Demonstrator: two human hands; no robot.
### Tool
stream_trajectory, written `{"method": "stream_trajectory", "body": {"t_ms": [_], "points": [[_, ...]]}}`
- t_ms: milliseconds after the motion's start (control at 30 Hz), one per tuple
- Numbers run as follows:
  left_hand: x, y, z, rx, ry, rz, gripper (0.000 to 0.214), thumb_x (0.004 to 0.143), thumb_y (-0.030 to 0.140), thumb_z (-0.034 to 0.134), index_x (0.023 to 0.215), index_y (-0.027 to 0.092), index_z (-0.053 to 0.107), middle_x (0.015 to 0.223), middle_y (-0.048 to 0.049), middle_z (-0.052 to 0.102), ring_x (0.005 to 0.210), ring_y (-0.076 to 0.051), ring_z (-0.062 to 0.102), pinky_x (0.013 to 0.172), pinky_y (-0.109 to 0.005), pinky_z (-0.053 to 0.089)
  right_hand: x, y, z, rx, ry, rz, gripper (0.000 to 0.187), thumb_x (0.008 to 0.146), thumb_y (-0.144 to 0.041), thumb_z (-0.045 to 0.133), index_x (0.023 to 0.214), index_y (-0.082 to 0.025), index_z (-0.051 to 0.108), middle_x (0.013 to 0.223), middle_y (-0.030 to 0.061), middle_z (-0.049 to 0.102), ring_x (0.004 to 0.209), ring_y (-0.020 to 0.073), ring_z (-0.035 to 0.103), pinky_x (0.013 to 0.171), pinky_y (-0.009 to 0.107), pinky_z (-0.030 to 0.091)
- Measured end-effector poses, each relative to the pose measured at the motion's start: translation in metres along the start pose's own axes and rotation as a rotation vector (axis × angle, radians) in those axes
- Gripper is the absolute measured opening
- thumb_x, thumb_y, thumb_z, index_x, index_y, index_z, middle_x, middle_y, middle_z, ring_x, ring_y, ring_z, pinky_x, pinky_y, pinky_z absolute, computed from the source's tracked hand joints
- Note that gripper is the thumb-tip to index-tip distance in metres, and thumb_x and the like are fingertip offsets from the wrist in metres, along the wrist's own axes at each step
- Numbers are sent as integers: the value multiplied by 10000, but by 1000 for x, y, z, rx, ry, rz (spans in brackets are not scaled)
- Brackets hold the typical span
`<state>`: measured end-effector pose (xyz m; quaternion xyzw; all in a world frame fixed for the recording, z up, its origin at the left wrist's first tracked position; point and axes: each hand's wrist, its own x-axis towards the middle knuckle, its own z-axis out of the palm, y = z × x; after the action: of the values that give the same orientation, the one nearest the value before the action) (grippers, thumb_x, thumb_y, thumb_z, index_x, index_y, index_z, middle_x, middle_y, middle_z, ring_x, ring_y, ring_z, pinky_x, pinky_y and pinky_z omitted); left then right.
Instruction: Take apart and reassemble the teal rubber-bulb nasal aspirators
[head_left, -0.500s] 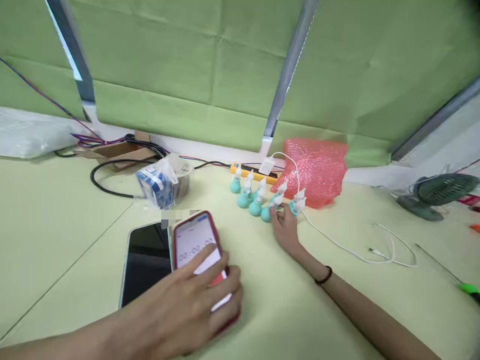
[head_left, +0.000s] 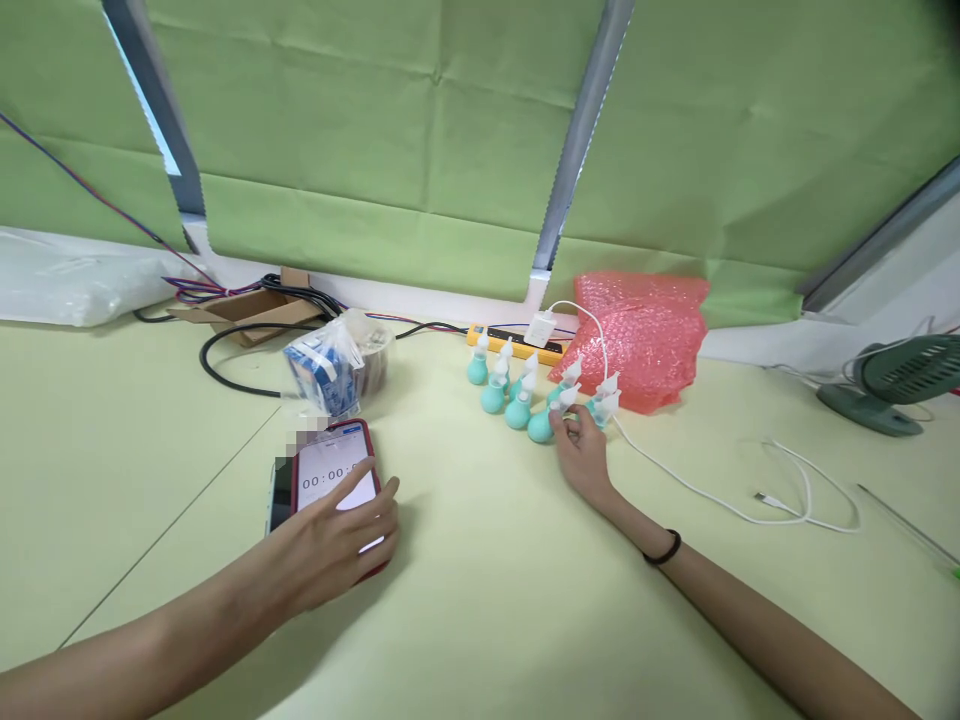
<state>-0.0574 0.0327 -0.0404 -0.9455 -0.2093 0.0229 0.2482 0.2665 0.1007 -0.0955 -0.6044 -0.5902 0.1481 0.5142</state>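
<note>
My left hand (head_left: 334,545) is closed over a red-cased phone (head_left: 324,470) with a stopwatch display on its lit screen. The fingers lie across its right side, and it overlaps a second, dark-screened phone (head_left: 280,500). Further right, my right hand (head_left: 583,455) pinches a teal bulb nasal aspirator (head_left: 541,425) with a white tip, at the front of a cluster. Several similar aspirators (head_left: 517,412) stand upright around it. This one leans toward the right; my fingertips partly hide its neck.
Behind the aspirators lie a yellow power strip (head_left: 480,340) with a white charger (head_left: 538,328) and red bubble wrap (head_left: 637,340). A white cable (head_left: 705,500) curls to the right, near a green fan (head_left: 900,385). At left are a bagged blue package (head_left: 319,370) and a cardboard box (head_left: 255,318).
My left hand has slid the red-cased phone leftward, so it now covers much of the dark phone. My right hand remains at the same aspirator; the view has shifted slightly.
</note>
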Motion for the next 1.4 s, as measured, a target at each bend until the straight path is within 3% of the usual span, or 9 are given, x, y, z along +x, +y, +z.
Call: {"method": "stream_trajectory", "body": {"t_ms": [133, 200, 300, 333, 433, 567, 800, 1267, 1400], "points": [[4, 11, -27, -71, 71, -180, 657, 610, 126, 657, 1172, 362, 414, 1147, -42, 531, 1108, -323, 412, 932, -585, 193, -6, -4, -6, 6, 67, -106, 261, 843, -278, 460, 1062, -138, 480, 1031, 62, 527, 855, 165, 548, 712, 354, 469], [17, 30, -45, -207, 232, -244, 562, 678, 216, 598, 1183, 362, 400, 1096, -59, 560, 1028, -332, 472, 878, -605, 224, -16, -13, -13, 2, 85, -198, 224, 843, -277, 443, 1015, -139, 485, 958, 53, 541, 806, 160, 549, 678, 331, 466], [49, 67, -56, -705, 578, 36, 238, 757, 166, 490, 979, 239, 533, 786, -33, 624, 733, -183, 560, 760, -380, 409, -35, -31, -25, -21, 2, -378, 161, 788, -251, 479, 926, -169, 490, 899, 43, 547, 797, 170, 542, 689, 313, 446], [60, 78, -53, -962, 509, 23, 138, 757, 164, 501, 885, 196, 540, 734, -32, 608, 671, -146, 541, 671, -282, 434, -41, -36, -28, -33, -65, -439, 166, 763, -232, 499, 921, -180, 497, 903, 40, 556, 798, 168, 547, 694, 300, 445], [90, 97, -35, -1628, 313, -413, 150, 711, 180, 551, 629, 165, 426, 542, 39, 434, 477, -67, 388, 437, -167, 338, -54, -45, -35, -72, -233, -587, 225, 722, -162, 517, 942, -209, 502, 824, 15, 591, 714, 141, 563, 620, 247, 448], [113, 90, -11, -2014, 366, -763, 276, 750, 331, 522, 630, 182, 323, 545, 69, 309, 453, -55, 319, 396, -155, 288, -60, -42, -33, -90, -288, -708, 251, 703, -102, 496, 926, -214, 469, 709, 14, 549, 620, 140, 504, 537, 251, 404], [113, 81, -3, -2067, 320, -683, 341, 832, 449, 344, 641, 167, 365, 487, 63, 341, 411, -57, 290, 377, -175, 225, -72, -46, -30, -124, -420, -746, 245, 664, -105, 475, 893, -190, 462, 588, -2, 465, 504, 134, 399, 447, 244, 300], [100, 57, 4, -1971, 123, -479, 410, 880, 385, 159, 603, 171, 372, 409, 58, 310, 377, -75, 272, 375, -195, 227, -82, -58, -28, -86, -596, -483, 106, 764, -293, 503, 826, -220, 457, 640, -10, 540, 557, 126, 476, 533, 238, 380], [99, 52, 7, -1758, 209, -545, 371, 879, 387, 184, 696, 164, 418, 507, 44, 362, 468, -93, 333, 462, -213, 281, -77, -56, -25, -68, -526, -364, 128, 761, -295, 516, 837, -215, 452, 674, -8, 541, 576, 124, 487, 550, 230, 392]]}}
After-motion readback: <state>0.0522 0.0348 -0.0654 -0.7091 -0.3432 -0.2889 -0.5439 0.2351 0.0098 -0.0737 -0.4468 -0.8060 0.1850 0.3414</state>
